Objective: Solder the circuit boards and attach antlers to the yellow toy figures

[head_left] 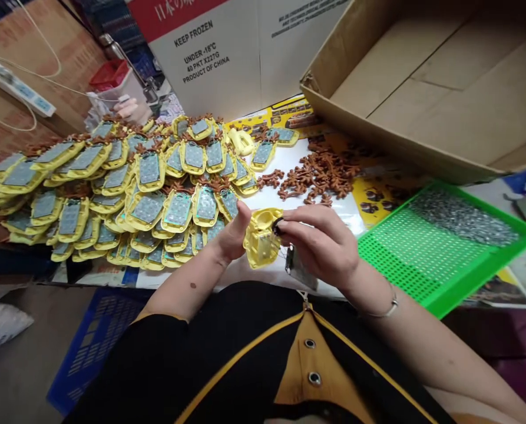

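Note:
My left hand [233, 234] is closed on a yellow plastic shell [261, 250], thumb up along its left side, with the hollow inside facing me. At the shell's upper right, my right hand [327, 244] pinches a small black round part [277, 226] against or just over it. Thin wires run below the fingers, and a grey circuit board [301, 272] hangs under my right hand. Left of my hands lies a large heap of similar yellow shells [150, 209] fitted with grey-green boards and brown antler-like pieces. Loose brown pieces [318, 176] are piled beyond my hands.
A green perforated tray [404, 268] with many small metal screws [466, 215] sits at right. An open cardboard box [404, 126] stands behind it. At the back are a white printed carton [227, 65] and a red-topped bin [116, 88]. A blue crate [95, 341] is on the floor.

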